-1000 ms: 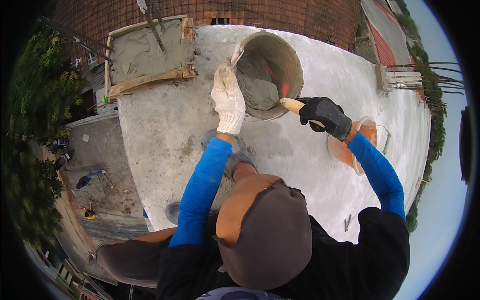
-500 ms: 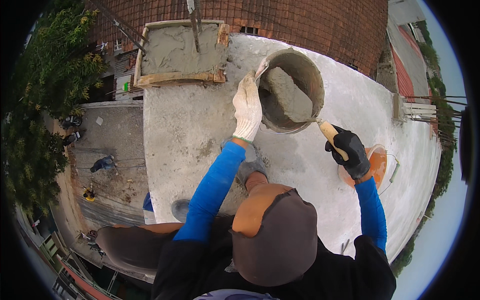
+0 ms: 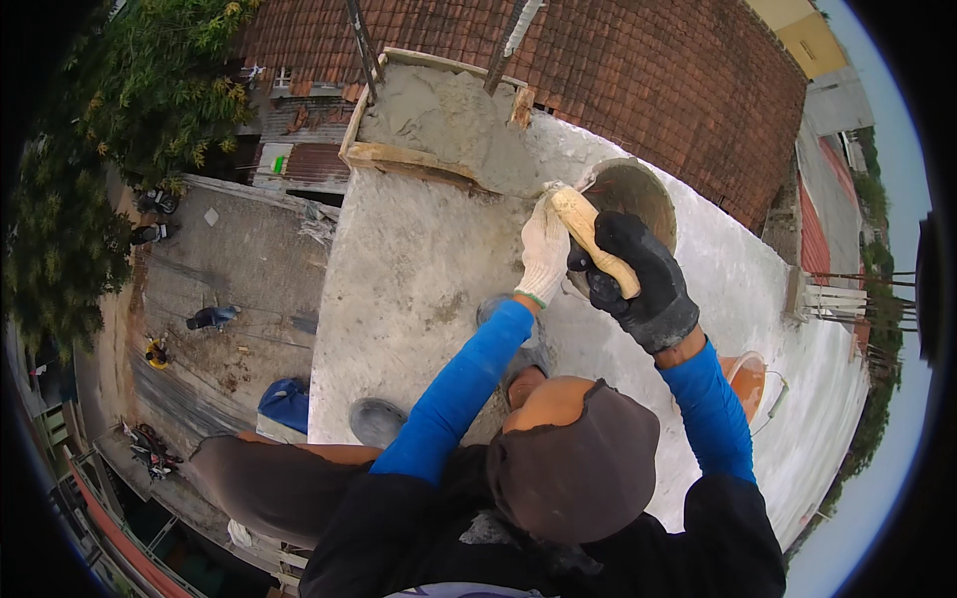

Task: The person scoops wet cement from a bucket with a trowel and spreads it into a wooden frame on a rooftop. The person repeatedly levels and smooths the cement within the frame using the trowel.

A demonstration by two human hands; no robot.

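My right hand (image 3: 648, 284), in a black glove, is wrapped around the wooden handle of a trowel (image 3: 588, 234). The handle slants up and left across the bucket's near side. Grey mortar (image 3: 508, 164) shows beyond the handle's far end, by the wooden form; the blade itself is hard to make out. A dark round bucket (image 3: 653, 199) stands behind my right hand, mostly covered by it. My left hand (image 3: 544, 249), in a white knit glove, is closed at the bucket's left rim, its fingertips partly hidden by the trowel handle.
A wooden form (image 3: 419, 161) filled with mortar sits at the slab's far edge, with steel bars (image 3: 508, 45) rising from it. An orange bucket (image 3: 746, 384) is at right. The slab (image 3: 389, 299) drops off at left to a street with people and motorbikes.
My right hand has swung the trowel from the bucket's right side up and left, its far end now near the form. My left hand stays by the bucket's rim. The view has shifted.
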